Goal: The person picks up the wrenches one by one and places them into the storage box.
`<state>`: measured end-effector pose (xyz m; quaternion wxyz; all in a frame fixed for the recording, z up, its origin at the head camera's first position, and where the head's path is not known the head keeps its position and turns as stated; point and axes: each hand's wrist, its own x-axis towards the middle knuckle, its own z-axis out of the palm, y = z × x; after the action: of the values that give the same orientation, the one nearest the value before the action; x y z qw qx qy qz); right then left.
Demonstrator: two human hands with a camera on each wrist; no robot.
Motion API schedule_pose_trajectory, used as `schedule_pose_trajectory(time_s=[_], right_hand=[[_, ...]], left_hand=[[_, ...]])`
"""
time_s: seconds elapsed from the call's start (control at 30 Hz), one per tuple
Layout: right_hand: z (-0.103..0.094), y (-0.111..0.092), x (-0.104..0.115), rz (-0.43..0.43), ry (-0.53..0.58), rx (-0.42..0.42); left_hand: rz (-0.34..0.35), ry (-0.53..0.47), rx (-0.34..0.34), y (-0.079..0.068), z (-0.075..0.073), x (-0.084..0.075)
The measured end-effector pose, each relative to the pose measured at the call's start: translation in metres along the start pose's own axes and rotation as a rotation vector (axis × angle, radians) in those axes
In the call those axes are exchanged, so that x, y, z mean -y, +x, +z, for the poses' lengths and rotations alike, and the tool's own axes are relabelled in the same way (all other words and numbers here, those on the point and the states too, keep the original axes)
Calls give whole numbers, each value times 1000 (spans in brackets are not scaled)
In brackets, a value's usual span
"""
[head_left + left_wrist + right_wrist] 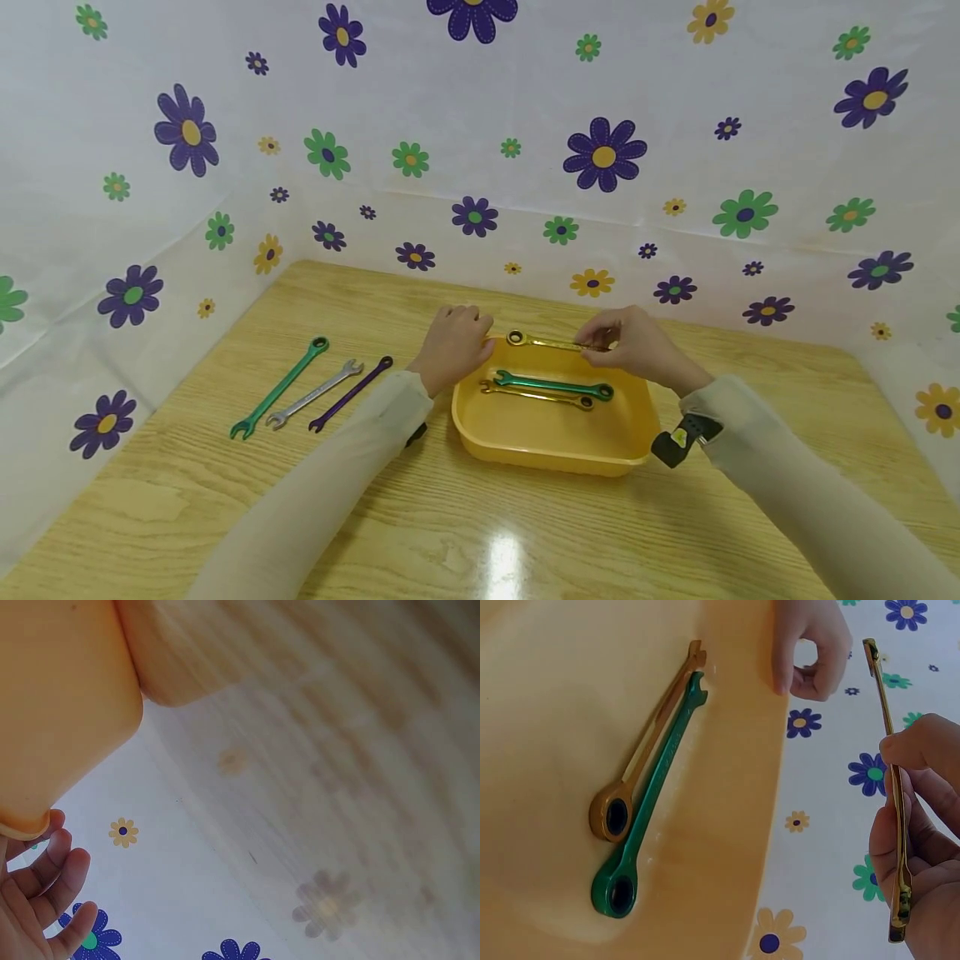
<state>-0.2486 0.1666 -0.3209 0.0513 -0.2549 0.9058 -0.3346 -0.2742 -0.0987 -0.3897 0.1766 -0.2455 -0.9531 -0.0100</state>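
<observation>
A yellow plastic basin point(555, 429) sits on the table in the head view. My left hand point(457, 342) grips its back left corner, thumb on the inner side and fingers curled outside the rim. Between thumb and fingers, my right hand point(637, 342) pinches a gold ratcheting combination wrench point(551, 342), held nearly level over the basin's back rim with its ring end to the left. Inside the basin lie a green wrench point(657, 787) and a second gold wrench point(646, 754), side by side, as the right wrist view shows.
Left of the basin, a large green wrench point(277, 392), a silver wrench point(315, 395) and a small purple wrench point(350, 394) lie slanted on the wooden table point(420, 533). A flower-printed white cloth point(517, 108) stands along the back and sides.
</observation>
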Motion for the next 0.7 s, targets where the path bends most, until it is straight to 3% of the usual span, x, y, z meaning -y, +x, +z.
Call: schedule_pose_trajectory(time_s=[0.43, 0.7], right_hand=[[18, 6, 0, -31, 62, 40], [22, 7, -2, -38, 26, 77]], left_hand=[[5, 3, -4, 0, 2, 1], [-12, -11, 19, 1, 2, 1]])
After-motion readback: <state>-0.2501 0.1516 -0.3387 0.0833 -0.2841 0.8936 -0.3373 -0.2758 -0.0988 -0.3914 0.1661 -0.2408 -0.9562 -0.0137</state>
